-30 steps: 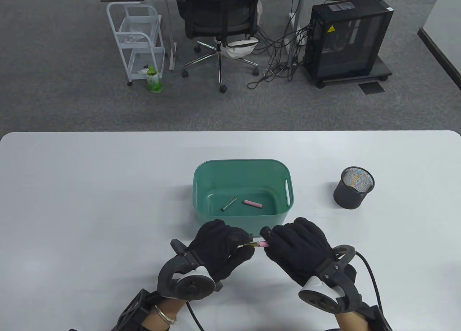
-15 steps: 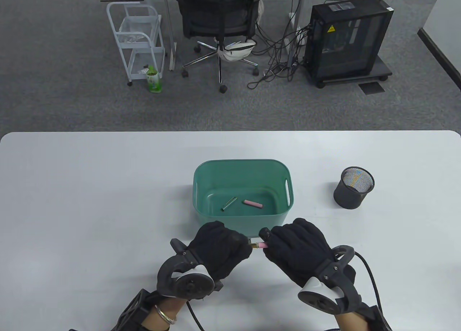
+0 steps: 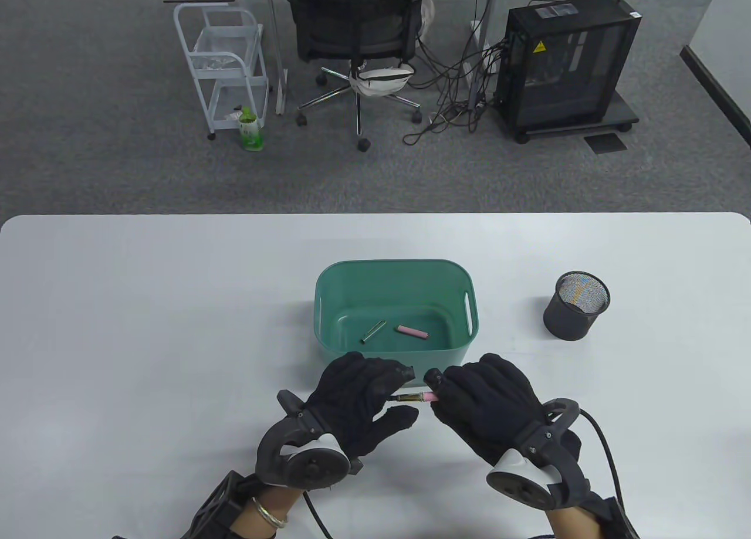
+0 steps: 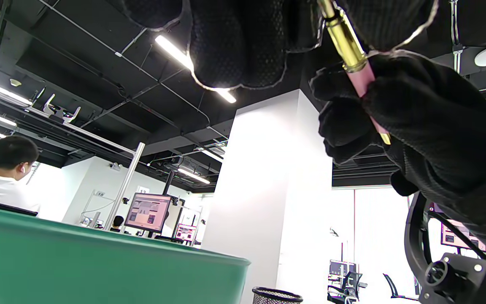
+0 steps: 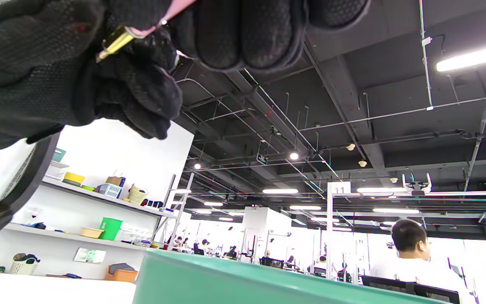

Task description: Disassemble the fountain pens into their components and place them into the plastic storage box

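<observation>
pink pen held between both hands, just in front of the box

my right hand (image 3: 487, 407) grips the pink pen section (image 3: 430, 396), fingers curled round it. my left hand (image 3: 358, 401) pinches its gold and dark front end, lower fingers loosened. the pen is level above the table (image 3: 146, 328), near the green storage box (image 3: 328, 287), where a metal tube (image 3: 373, 331) and a pink piece (image 3: 411, 331) lie apart.

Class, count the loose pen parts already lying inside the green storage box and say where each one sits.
2. A slim metallic tube lies left of centre on the green storage box floor; a pink piece lies right of it, apart. The near wall may hide others.
</observation>
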Available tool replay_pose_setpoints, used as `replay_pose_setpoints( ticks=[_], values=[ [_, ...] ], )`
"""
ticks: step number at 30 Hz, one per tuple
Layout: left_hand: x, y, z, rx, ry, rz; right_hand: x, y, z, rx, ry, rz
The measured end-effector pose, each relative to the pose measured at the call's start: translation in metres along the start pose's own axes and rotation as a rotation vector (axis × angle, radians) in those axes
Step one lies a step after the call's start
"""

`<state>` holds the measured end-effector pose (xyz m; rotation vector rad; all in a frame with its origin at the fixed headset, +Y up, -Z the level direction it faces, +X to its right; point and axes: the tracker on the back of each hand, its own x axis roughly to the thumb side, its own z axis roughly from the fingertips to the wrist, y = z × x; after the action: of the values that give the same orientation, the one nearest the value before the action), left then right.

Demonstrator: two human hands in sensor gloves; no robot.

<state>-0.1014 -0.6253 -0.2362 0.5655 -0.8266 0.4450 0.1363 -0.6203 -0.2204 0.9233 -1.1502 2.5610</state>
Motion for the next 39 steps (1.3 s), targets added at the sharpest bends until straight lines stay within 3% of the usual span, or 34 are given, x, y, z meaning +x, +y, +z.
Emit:
replay_pose_setpoints(
  ticks=[39],
  values=[
    [-0.0019,-0.0004,-0.0001,0.009,0.02,0.009,0.0016,0.0013,0.0,0.007,-0.012,-0.008]
  ],
)
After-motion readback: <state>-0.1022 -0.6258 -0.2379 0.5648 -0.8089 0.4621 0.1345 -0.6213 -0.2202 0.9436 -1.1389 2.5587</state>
